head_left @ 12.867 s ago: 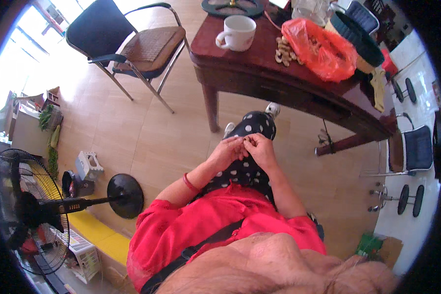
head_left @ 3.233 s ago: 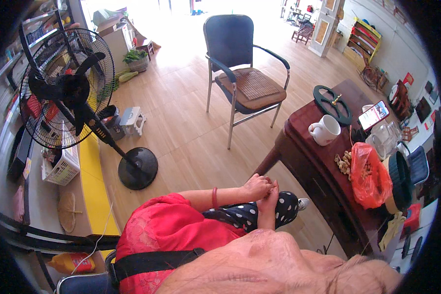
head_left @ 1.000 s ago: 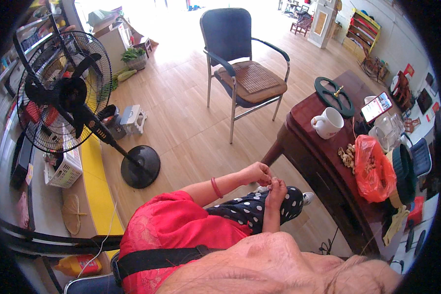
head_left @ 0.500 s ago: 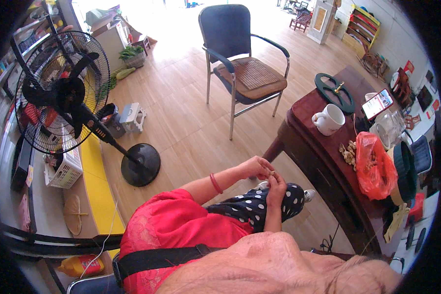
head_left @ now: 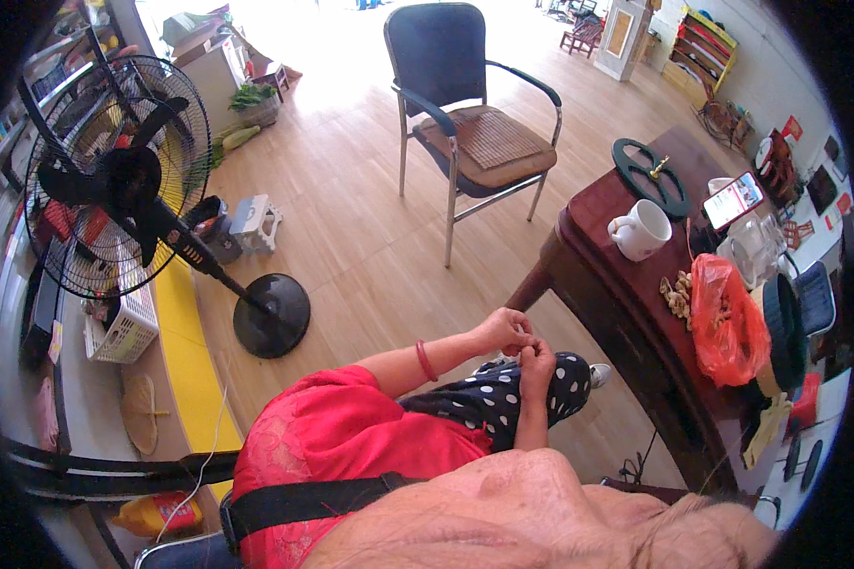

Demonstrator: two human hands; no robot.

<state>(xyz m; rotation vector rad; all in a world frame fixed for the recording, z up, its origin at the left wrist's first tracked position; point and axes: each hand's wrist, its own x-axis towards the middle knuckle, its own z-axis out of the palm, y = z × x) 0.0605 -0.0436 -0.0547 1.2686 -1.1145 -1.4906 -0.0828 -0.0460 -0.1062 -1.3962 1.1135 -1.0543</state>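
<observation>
My left hand (head_left: 503, 332), a red bangle (head_left: 425, 360) on its wrist, is held out over my lap. Its fingertips are closed in a pinch. My right hand (head_left: 538, 363) meets it from below, thumb and fingers also closed. Whatever is between the fingertips is too small to make out. Beneath them is my black trouser leg (head_left: 565, 389) with white dots. On the dark red table (head_left: 598, 220) to the right lie small tan, knobbly pieces (head_left: 677, 295), beside a red plastic bag (head_left: 729, 327) with similar pieces inside.
The table also bears a white mug (head_left: 641, 230), a dark green ring-shaped stand (head_left: 650, 175), a phone (head_left: 733, 201) and clear glasses (head_left: 755, 245). An armchair (head_left: 470, 142) stands ahead. A black floor fan (head_left: 271, 315) is at left, near a white basket (head_left: 123, 327).
My left hand has dipped slightly and its fingers have curled in more. The right hand has shifted a little, still meeting it. Nothing on the table has moved.
</observation>
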